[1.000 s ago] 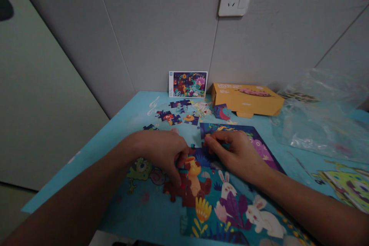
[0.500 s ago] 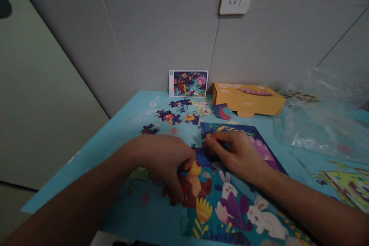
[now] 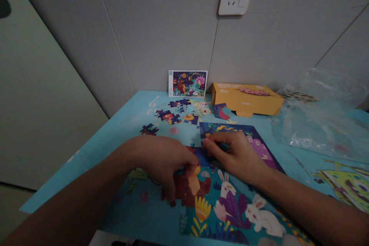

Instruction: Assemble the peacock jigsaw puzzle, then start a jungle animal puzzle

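Observation:
A partly assembled jigsaw puzzle [image 3: 230, 215] with rabbits, flowers and a brown bear lies on the blue table. At its left edge, my left hand [image 3: 164, 161] bends over a brown puzzle piece [image 3: 179, 186], thumb and index finger on either side. The piece sits against the assembled part, and the hand hides some of it. My right hand [image 3: 236, 153] rests on the upper part of the puzzle, its fingers curled and thumb pressed to the index finger. Whatever is between those fingertips is hidden.
Several loose puzzle pieces [image 3: 167, 116] lie beyond my left hand. A picture card [image 3: 188, 83] leans on the wall beside a yellow box [image 3: 248, 100], with a red-and-blue piece [image 3: 221, 111] before it. Clear plastic bags [image 3: 319, 123] lie at the right.
My left thumb has shifted slightly left and the index finger slightly right and down, uncovering more of the brown piece. My right hand has hardly moved.

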Demonstrator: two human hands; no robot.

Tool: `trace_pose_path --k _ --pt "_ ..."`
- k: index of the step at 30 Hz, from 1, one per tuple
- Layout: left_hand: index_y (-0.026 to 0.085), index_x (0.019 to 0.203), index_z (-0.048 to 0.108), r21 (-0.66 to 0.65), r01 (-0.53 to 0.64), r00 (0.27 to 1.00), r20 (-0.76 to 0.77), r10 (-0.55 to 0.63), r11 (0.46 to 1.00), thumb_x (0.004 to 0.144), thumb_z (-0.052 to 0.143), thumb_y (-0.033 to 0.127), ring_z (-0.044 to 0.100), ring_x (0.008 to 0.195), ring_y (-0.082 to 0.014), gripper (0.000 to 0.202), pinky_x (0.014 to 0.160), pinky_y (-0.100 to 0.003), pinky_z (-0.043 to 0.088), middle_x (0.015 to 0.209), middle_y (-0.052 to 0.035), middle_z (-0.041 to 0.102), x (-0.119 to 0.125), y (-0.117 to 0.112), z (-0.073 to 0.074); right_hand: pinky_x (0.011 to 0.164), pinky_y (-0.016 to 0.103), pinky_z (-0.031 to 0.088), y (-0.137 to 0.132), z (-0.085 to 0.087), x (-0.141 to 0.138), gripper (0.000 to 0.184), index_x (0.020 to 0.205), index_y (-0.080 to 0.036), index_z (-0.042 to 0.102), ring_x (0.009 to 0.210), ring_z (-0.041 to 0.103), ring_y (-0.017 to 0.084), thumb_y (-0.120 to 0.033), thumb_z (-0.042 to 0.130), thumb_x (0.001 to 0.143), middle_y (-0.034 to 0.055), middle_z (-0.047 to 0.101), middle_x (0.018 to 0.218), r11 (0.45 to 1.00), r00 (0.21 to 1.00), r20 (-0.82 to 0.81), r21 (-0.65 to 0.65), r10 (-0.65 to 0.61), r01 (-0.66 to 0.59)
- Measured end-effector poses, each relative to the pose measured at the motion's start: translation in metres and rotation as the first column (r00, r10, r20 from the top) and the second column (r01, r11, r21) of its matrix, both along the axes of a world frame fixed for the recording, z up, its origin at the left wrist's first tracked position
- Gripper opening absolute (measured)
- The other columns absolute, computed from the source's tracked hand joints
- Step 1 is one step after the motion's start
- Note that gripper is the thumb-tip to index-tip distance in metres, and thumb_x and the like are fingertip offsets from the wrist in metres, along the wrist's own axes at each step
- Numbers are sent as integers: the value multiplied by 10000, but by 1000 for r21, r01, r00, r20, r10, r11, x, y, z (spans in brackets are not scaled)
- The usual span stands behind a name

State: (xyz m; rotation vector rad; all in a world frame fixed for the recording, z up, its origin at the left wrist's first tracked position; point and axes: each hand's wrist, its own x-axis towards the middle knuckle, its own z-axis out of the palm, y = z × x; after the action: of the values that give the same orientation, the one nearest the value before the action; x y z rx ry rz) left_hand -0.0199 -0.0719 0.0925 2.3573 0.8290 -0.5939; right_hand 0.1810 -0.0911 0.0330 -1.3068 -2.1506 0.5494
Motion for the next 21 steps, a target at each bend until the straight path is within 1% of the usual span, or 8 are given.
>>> trace_pose_path --k 2,4,8,11,13,16,19,21 --pt "242 860 616 12 -2 1000 -18 2 1000 538 842 352 509 569 -126 409 485 -227 295 710 53 618 1 -1 -1 502 265 275 0 0 0 416 568 -169 561 512 481 117 -377 447 911 -1 563 536 1000 1000 3 2 -7 7" --pt "232 782 611 10 -49 998 -41 49 999 532 835 377 501 525 -123 366 470 -229 287 645 55 612 1 -1 -3 499 264 270 -1 1 0 416 567 -171 558 507 475 114 -378 449 911 -4 560 532 1000 1000 8 0 -10 10" --pt "211 678 586 -62 -147 987 -72 142 987 551 814 388 519 474 -116 315 446 -227 295 563 59 604 -3 1 -5 500 264 263 -1 0 -1 431 560 -173 545 500 464 110 -387 447 921 -11 547 522 1000 1000 16 -6 -8 8" --pt "201 654 538 -145 -149 989 -42 144 978 601 791 355 539 479 -110 301 452 -216 317 543 67 592 -6 2 -3 506 265 266 -1 -1 -1 432 568 -172 552 506 469 111 -391 445 924 -10 554 531 1000 1000 17 -6 -5 5" --pt "198 655 499 -160 -106 994 11 109 981 646 755 292 537 492 -105 273 461 -210 321 539 70 576 -7 2 0 504 264 267 -1 -1 -1 428 570 -173 554 506 472 113 -392 447 921 -9 557 534 1000 1000 14 -5 -5 5" --pt "201 734 489 -175 -43 990 124 66 984 721 671 217 537 518 -102 183 480 -210 338 605 60 602 -7 2 5 497 262 266 -1 0 -1 424 565 -173 550 504 473 114 -389 449 915 -7 555 528 1000 1000 6 -3 -2 2" --pt "211 969 513 -325 -98 967 193 167 941 822 586 229 575 525 -104 165 509 -211 398 696 42 658 -8 5 6 490 262 259 -1 1 -1 428 554 -173 545 497 467 112 -384 442 912 -5 552 520 1000 1000 1 2 4 -4" --pt "203 1022 522 -378 -140 945 224 237 915 864 547 246 599 542 -103 166 531 -210 431 724 23 675 -9 9 4 488 262 254 -1 1 -1 426 555 -172 548 493 461 109 -382 440 910 -6 551 519 1000 1000 2 3 7 -7"
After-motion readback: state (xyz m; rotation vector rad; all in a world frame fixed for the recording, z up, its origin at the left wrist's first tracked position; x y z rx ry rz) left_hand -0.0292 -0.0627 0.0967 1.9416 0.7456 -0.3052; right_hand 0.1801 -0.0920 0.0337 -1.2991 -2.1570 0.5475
